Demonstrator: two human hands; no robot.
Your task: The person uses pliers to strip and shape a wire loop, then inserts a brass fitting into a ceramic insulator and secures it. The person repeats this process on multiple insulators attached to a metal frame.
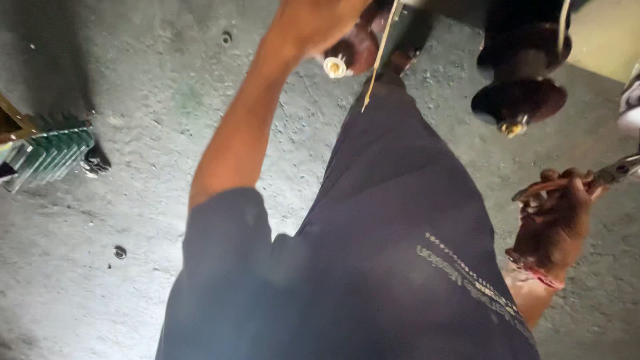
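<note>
My left hand is raised to the top edge of the view and lies against a small dark brown ribbed insulator with a white tip. The frame edge cuts off its fingers, so its grip is unclear. A thin pale strip hangs beside that insulator. To the right, a larger dark brown insulator with a brass end stands free of both hands. My right hand is low at the right, closed around pliers with reddish handles. My dark shirt fills the middle.
Rough grey concrete floor lies below. A green finned metal part sits at the left edge. Small round bolts lie on the floor. A white shoe of another person shows at the right edge.
</note>
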